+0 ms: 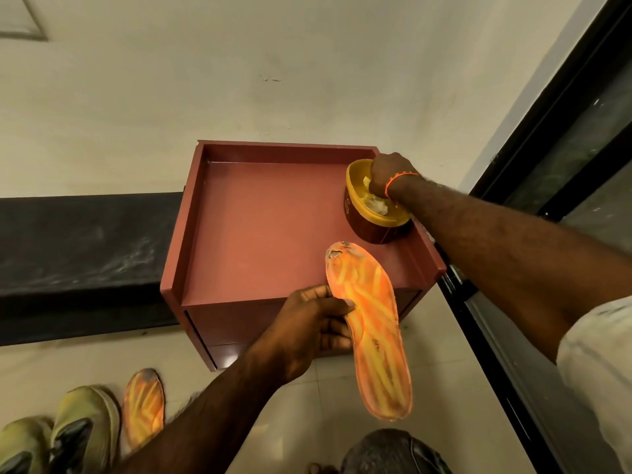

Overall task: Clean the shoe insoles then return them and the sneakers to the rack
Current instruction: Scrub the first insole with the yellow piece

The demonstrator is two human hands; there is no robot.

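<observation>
Gripping insole (pixel 371 331) w/ left hand (pixel 307 331), right hand (pixel 388 174) fingers hidden in tub (pixel 372 213) on red cabinet (pixel 260 227)

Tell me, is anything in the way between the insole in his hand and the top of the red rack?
Nothing visible. The left hand holds the insole over the rack's front edge. The tub, where the right hand reaches in, sits off at the right corner.
</observation>
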